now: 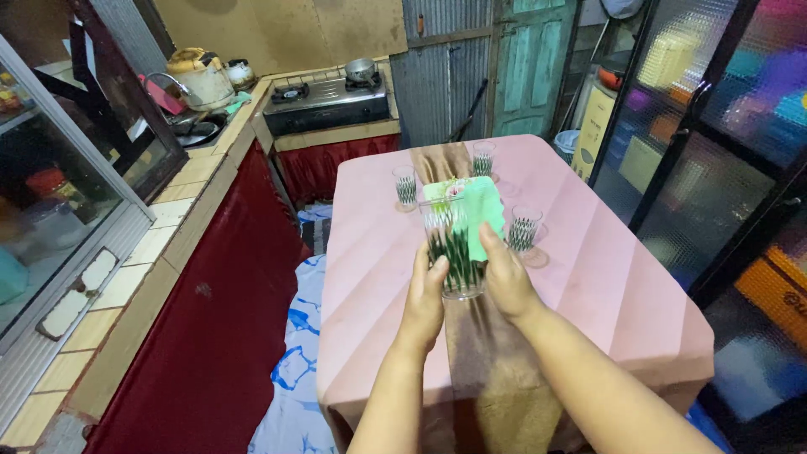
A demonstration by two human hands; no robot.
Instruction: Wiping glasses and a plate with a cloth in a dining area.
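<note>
My left hand (424, 296) grips the side of a clear drinking glass (454, 252) with a dark green leaf pattern, held above the table. My right hand (504, 273) presses a light green cloth (475, 210) against the glass from the right side. Three similar patterned glasses stand on the pink tablecloth (378, 252): one at the far left (405, 187), one at the far middle (482, 159), one to the right (523, 229) of my hands.
A brown runner (487, 361) lies along the table's middle. A red-skirted tiled counter (193, 176) runs along the left, with a kettle (200, 77) and a gas stove (326, 101) with a pot. Glass cabinet doors (714, 151) stand at right. Blue-white floor covering (294, 370) lies between.
</note>
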